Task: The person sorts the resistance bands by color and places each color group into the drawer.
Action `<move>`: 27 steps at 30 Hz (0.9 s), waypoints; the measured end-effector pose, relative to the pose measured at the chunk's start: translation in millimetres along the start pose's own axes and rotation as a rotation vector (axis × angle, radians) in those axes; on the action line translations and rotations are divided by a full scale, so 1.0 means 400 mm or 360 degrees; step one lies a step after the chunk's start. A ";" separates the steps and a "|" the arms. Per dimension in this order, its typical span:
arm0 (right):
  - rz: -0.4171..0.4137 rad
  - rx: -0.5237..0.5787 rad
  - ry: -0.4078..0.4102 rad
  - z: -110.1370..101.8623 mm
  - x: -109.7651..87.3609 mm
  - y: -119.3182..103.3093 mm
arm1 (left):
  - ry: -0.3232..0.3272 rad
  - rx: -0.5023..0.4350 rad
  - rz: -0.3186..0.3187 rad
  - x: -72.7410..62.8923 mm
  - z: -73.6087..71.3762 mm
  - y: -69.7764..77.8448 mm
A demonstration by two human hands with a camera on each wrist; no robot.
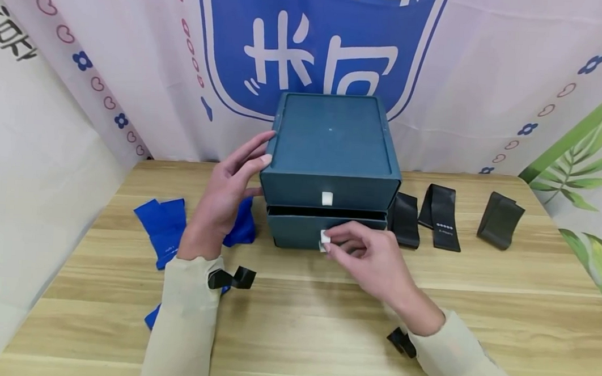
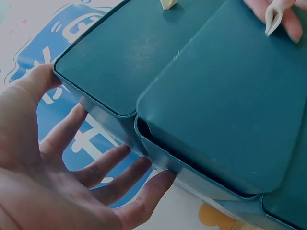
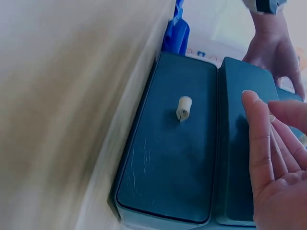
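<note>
A dark teal drawer box (image 1: pixel 331 135) stands on the wooden table, with white pull tabs on its drawer fronts. Its middle drawer (image 1: pixel 293 230) sticks out slightly, leaving a narrow dark gap along the top. My right hand (image 1: pixel 371 257) pinches that drawer's white tab (image 1: pixel 325 236) between thumb and fingers. Against the box's left side rests my left hand (image 1: pixel 230 178), its fingers extended and spread along the wall in the left wrist view. The bottom drawer (image 3: pixel 168 143) is flush, its tab (image 3: pixel 184 108) untouched. What lies inside the drawers is hidden.
Blue folded bands (image 1: pixel 163 226) lie left of the box, partly behind my left arm. To its right are several black folded bands (image 1: pixel 441 218). A printed curtain (image 1: pixel 160 50) hangs behind the table (image 1: pixel 293 335). Black ties (image 1: pixel 232 277) hang at both cuffs.
</note>
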State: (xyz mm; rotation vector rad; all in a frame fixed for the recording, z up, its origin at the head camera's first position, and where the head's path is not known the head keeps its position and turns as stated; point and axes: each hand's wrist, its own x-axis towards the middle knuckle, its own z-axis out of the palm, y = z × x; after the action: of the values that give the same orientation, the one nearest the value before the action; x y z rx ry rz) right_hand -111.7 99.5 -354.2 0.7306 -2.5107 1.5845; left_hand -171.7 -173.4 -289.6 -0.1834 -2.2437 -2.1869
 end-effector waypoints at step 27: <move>-0.0290 0.0139 -0.0028 0.017 -0.149 -0.025 | 0.0004 0.0026 -0.0021 0.001 -0.001 -0.002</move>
State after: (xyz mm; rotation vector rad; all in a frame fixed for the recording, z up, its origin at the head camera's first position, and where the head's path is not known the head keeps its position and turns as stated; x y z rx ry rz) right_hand -53.6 110.7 -367.8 0.9575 -2.3217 1.6385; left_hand -172.1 -173.7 -290.5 -0.1658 -2.2672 -2.1733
